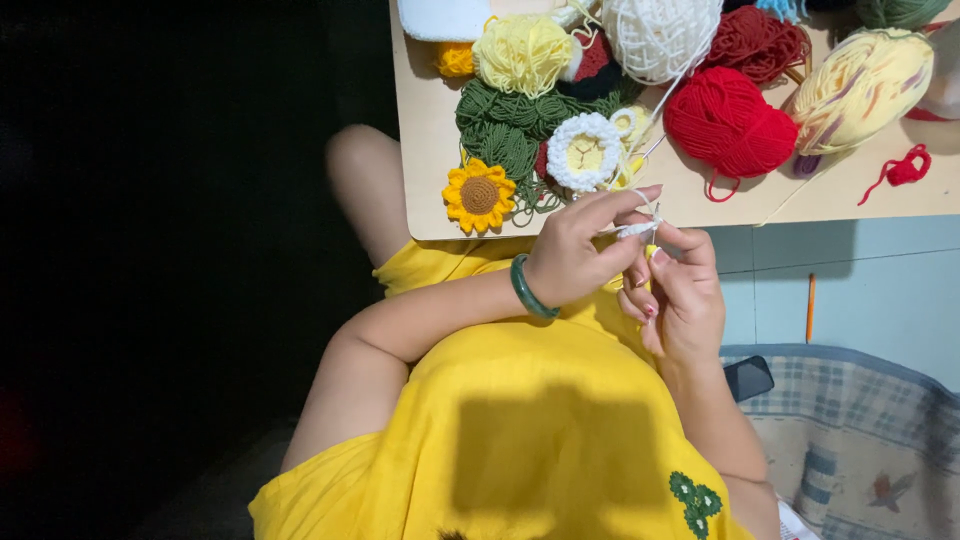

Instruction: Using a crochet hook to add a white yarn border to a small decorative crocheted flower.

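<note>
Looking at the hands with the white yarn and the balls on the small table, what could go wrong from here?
1. The white strand runs taut from the white ball to the left hand and right hand; a pull might roll the ball off the table.
2. The strand crosses the crocheted white flower and may drag it.
3. The sunflower lies near the table edge and could be knocked off.
</note>
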